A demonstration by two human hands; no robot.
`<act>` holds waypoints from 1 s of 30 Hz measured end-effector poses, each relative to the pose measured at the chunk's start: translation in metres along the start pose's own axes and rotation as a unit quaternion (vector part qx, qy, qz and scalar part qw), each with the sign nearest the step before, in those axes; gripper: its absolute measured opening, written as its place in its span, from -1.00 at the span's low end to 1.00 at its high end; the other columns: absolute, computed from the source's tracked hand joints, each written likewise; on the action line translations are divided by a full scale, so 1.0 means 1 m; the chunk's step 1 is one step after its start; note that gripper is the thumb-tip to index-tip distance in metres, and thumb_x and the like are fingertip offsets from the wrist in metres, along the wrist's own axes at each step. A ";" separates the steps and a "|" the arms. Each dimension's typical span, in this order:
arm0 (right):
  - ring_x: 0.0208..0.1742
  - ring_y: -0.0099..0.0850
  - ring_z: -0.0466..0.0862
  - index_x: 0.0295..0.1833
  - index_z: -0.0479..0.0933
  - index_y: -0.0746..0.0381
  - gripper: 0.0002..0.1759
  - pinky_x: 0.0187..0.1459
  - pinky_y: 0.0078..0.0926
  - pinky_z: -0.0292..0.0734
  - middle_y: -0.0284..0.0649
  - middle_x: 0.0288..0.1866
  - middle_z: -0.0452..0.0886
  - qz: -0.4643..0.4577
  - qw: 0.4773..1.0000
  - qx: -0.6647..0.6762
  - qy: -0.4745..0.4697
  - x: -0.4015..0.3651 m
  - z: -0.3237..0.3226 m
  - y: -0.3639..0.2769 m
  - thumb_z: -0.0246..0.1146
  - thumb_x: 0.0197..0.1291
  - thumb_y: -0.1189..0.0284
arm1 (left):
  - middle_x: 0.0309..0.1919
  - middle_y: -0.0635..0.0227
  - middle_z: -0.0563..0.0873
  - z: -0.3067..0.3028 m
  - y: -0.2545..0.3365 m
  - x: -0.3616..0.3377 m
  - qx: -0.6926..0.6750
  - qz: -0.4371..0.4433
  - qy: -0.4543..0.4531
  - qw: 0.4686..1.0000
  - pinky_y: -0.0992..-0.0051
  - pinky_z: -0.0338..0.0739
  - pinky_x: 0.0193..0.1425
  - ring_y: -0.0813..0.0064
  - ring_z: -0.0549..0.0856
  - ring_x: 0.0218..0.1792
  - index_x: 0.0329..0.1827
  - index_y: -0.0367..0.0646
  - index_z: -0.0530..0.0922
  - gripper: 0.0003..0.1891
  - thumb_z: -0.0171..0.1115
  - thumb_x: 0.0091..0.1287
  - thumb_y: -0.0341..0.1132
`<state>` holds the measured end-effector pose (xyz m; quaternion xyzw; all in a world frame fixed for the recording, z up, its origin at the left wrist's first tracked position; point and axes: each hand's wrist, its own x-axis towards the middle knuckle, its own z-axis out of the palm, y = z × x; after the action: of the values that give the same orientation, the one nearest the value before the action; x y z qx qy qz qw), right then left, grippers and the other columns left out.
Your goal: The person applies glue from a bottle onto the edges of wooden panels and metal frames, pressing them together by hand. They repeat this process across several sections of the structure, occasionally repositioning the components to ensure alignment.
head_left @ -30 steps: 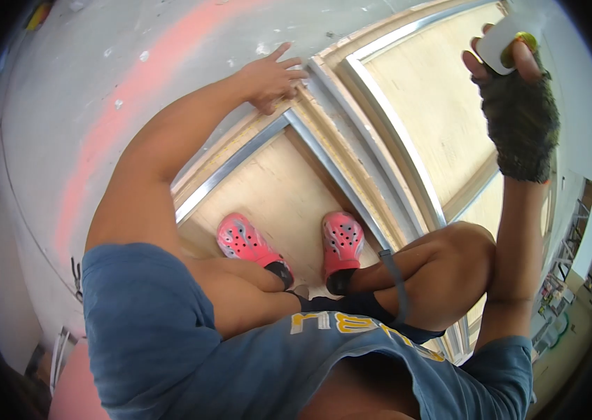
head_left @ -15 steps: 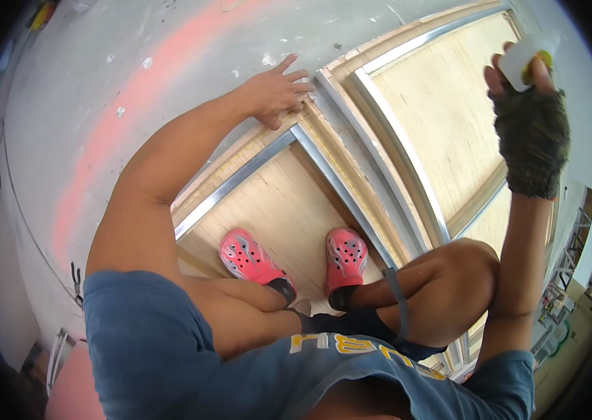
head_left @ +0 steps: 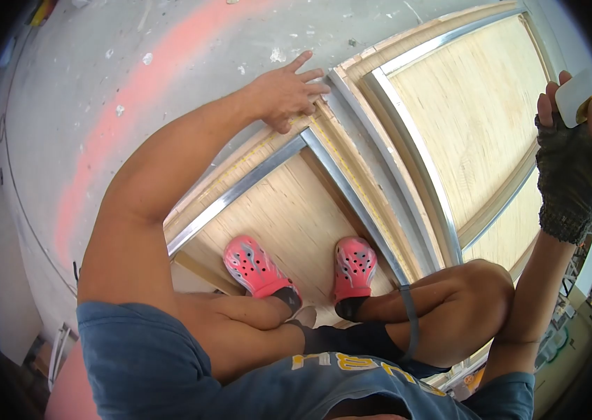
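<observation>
left hand: our left hand (head_left: 285, 94) lay flat on the corner of the wooden frame (head_left: 341, 150), fingers spread and palm down. the grip was open and held nothing.
why so: we judged that the arm was stretched out to brace us in the crouch, or to press that corner down. the picture did not settle which.
right hand: our right hand (head_left: 572, 168), in a fingerless glove (head_left: 569, 203), was raised at the far right. its grip was closed round a small white bottle (head_left: 576, 98) with a yellow cap.
bottle and grip: the bottle sat between thumb and fingertips at the top of the hand, cap toward the thumb side and body poking out above the fingers. it was off every surface and well apart from the left hand.
why held high: it seemed lifted clear of the work, ready rather than applied. nothing touched its tip.
frame: a metal strip (head_left: 240, 192) ran just inside the wood and met another at the corner near the left hand.
footing: our pink clogs (head_left: 257, 266) stood on the plywood panel (head_left: 296, 217) inside the frame, which lay on the grey floor (head_left: 135, 70).
</observation>
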<state>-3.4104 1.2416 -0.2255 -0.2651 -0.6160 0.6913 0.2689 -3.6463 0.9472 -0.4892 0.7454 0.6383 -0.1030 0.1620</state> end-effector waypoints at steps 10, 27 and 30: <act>0.45 0.02 0.55 0.52 0.14 0.43 -0.23 0.40 -0.10 0.71 0.19 0.45 0.36 0.014 0.997 0.033 -0.067 -0.005 0.000 -0.003 0.38 0.49 0.26 | 0.63 0.43 0.40 -0.003 0.003 0.000 0.015 -0.001 -0.012 1.000 -0.24 -0.32 0.84 0.19 0.15 0.73 0.01 0.30 0.86 -0.64 0.46 0.09 -0.11; 0.40 0.01 0.61 0.52 0.17 0.46 -0.23 0.39 -0.14 0.73 0.19 0.40 0.44 -0.009 0.999 0.009 -0.042 -0.010 0.005 -0.006 0.38 0.49 0.24 | 0.65 0.42 0.37 -0.002 0.008 -0.003 0.009 0.002 -0.004 1.000 -0.20 -0.33 0.85 0.23 0.14 0.74 0.03 0.25 0.86 -0.65 0.45 0.14 -0.14; 0.38 0.00 0.63 0.51 0.18 0.45 -0.24 0.39 -0.15 0.72 0.18 0.41 0.44 -0.007 0.999 -0.001 -0.048 -0.012 0.003 -0.008 0.37 0.50 0.23 | 0.65 0.39 0.36 0.000 0.006 -0.003 -0.004 -0.009 0.015 1.000 -0.19 -0.31 0.85 0.23 0.14 0.74 0.05 0.21 0.85 -0.64 0.44 0.16 -0.14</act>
<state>-3.4037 1.2321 -0.2166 -0.2275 -0.6310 0.7005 0.2439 -3.6405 0.9431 -0.4876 0.7407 0.6475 -0.0902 0.1544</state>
